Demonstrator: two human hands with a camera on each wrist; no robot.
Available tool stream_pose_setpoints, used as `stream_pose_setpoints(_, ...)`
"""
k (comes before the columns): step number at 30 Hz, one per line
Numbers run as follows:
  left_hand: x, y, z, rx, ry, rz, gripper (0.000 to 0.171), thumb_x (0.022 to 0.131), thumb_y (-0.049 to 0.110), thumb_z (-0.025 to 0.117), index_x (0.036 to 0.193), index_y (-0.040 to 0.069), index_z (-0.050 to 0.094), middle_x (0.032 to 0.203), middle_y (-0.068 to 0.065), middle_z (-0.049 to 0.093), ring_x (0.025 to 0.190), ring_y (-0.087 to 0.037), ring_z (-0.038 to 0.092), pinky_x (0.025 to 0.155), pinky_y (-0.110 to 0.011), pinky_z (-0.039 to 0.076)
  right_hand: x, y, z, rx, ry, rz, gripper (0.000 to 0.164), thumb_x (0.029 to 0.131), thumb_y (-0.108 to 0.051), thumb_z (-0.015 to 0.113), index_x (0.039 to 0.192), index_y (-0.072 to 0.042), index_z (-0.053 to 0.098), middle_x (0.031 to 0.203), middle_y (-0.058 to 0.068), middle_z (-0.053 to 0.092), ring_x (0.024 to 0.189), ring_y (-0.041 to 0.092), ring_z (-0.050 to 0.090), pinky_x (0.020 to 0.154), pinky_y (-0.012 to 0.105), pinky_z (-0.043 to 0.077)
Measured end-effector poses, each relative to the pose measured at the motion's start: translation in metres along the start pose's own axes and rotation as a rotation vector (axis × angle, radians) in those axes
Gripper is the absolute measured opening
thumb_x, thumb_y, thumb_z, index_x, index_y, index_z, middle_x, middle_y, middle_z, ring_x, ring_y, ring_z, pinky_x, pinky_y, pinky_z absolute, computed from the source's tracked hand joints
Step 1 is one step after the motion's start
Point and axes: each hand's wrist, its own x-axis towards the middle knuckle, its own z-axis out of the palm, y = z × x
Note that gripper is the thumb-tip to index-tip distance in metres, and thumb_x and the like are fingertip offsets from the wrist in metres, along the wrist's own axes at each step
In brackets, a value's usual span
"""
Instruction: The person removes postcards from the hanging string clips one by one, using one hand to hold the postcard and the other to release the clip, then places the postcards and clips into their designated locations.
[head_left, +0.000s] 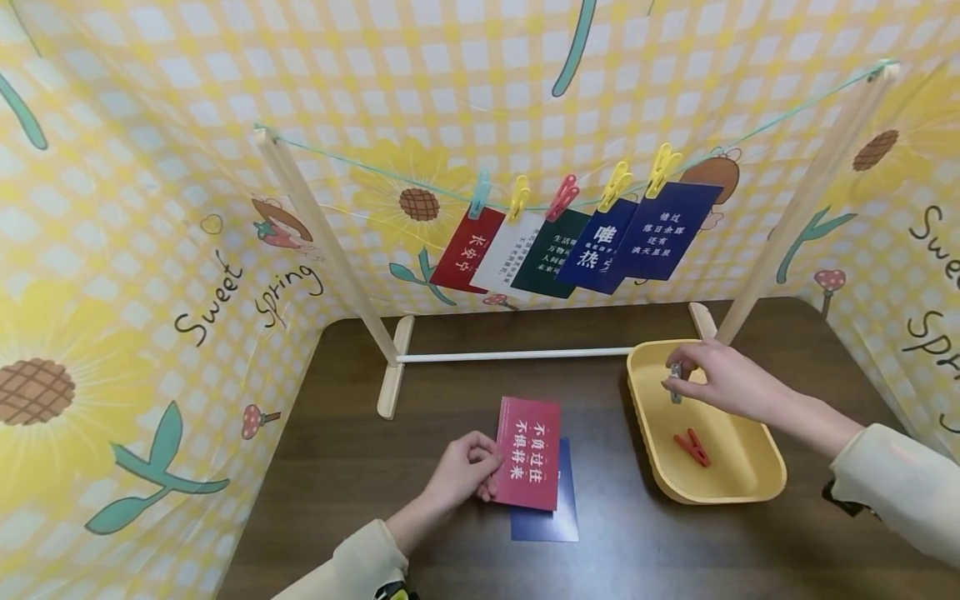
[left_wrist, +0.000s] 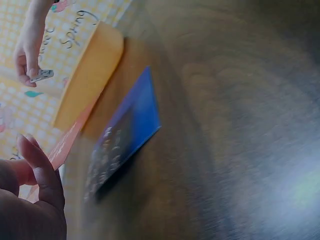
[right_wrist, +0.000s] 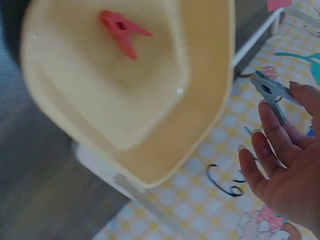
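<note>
My left hand [head_left: 467, 467] pinches the left edge of a red card [head_left: 536, 492] with white writing, held just over a blue card [head_left: 567, 500] on the table. In the left wrist view the blue card [left_wrist: 142, 120] lies on the wood, and the red card [left_wrist: 70, 140] is seen nearly edge-on. Above the yellow basket [head_left: 645, 417], my right hand [head_left: 723, 379] pinches a grey clothespin [head_left: 677, 385] between thumb and fingers. A red clothespin [head_left: 693, 448] lies inside the basket. The right wrist view shows the grey clothespin [right_wrist: 270, 92] at the fingertips.
Behind the hands stands a wooden frame [head_left: 322, 233] with a green string [head_left: 787, 112] strung across. Several cards, including a navy card [head_left: 667, 237], hang from it by coloured clothespins. A white rod [head_left: 517, 355] joins the feet. A checked cloth [head_left: 480, 50] surrounds the table [head_left: 330, 517].
</note>
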Motion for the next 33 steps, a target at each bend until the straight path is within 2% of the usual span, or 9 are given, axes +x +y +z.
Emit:
stream_pose_setpoints(5, -0.002, -0.011, 0.004, 0.047, -0.007, -0.037, 0.019, 0.091, 0.010, 0.060, 0.098, -0.006, 0.052, 0.070, -0.022, 0.062, 0.043, -0.013, 0.057, 0.043, -0.031, 0.053, -0.009, 0.014, 0.009, 0.013, -0.061, 0.066, 0.018, 0.085, -0.027, 0.070, 0.093, -0.013, 0.062, 0.073, -0.015, 0.061, 0.078, 0.010, 0.056, 0.067, 0.031, 0.048)
stream_pose_setpoints(8, -0.001, -0.017, 0.005, 0.084, -0.007, -0.045, 0.018, 0.092, 0.011, 0.060, 0.097, -0.005, 0.053, 0.072, -0.024, 0.064, 0.042, -0.013, 0.057, 0.044, -0.037, 0.054, -0.013, 0.021, 0.014, 0.027, -0.087, 0.088, 0.018, 0.084, -0.025, 0.070, 0.092, -0.011, 0.063, 0.071, -0.015, 0.062, 0.073, 0.007, 0.057, 0.066, 0.030, 0.049)
stream_pose_setpoints(13, -0.001, -0.020, 0.006, 0.190, -0.008, -0.055, 0.016, 0.089, 0.011, 0.063, 0.092, -0.002, 0.055, 0.069, -0.020, 0.065, 0.039, -0.011, 0.056, 0.042, -0.036, 0.053, -0.019, 0.031, 0.020, 0.041, -0.133, 0.115, 0.023, 0.084, -0.025, 0.070, 0.094, -0.006, 0.063, 0.070, -0.011, 0.063, 0.065, 0.003, 0.055, 0.059, 0.026, 0.048)
stream_pose_setpoints(19, -0.001, -0.025, 0.006, 0.353, -0.055, -0.013, 0.017, 0.087, 0.017, 0.067, 0.085, 0.003, 0.057, 0.058, -0.008, 0.063, 0.036, -0.009, 0.054, 0.038, -0.034, 0.051, -0.024, 0.037, 0.027, 0.044, -0.180, 0.089, 0.017, 0.084, -0.019, 0.070, 0.089, -0.005, 0.061, 0.064, -0.011, 0.056, 0.057, 0.001, 0.046, 0.051, 0.020, 0.041)
stream_pose_setpoints(24, 0.000, -0.030, 0.006, 0.395, -0.092, 0.030, 0.020, 0.086, 0.020, 0.068, 0.081, 0.005, 0.057, 0.056, -0.006, 0.063, 0.037, -0.011, 0.056, 0.036, -0.031, 0.049, -0.027, 0.042, 0.032, 0.013, -0.218, 0.096, 0.016, 0.083, -0.018, 0.071, 0.084, -0.006, 0.059, 0.059, -0.009, 0.048, 0.052, 0.002, 0.040, 0.046, 0.019, 0.035)
stream_pose_setpoints(27, 0.001, -0.033, 0.007, 0.408, -0.099, 0.038, 0.021, 0.085, 0.021, 0.069, 0.080, 0.005, 0.056, 0.056, -0.005, 0.063, 0.036, -0.011, 0.056, 0.036, -0.030, 0.049, -0.029, 0.043, 0.035, 0.024, -0.239, 0.161, 0.018, 0.081, -0.016, 0.071, 0.083, -0.005, 0.057, 0.058, -0.007, 0.047, 0.050, 0.003, 0.041, 0.044, 0.020, 0.036)
stream_pose_setpoints(33, 0.000, -0.032, 0.008, 0.409, -0.112, 0.029, 0.021, 0.084, 0.019, 0.070, 0.079, 0.004, 0.056, 0.055, -0.005, 0.063, 0.037, -0.013, 0.057, 0.035, -0.028, 0.048, -0.031, 0.042, 0.037, 0.165, -0.333, 0.350, 0.017, 0.080, -0.008, 0.064, 0.081, -0.001, 0.049, 0.046, 0.002, 0.052, 0.032, 0.008, 0.047, 0.031, 0.026, 0.042)
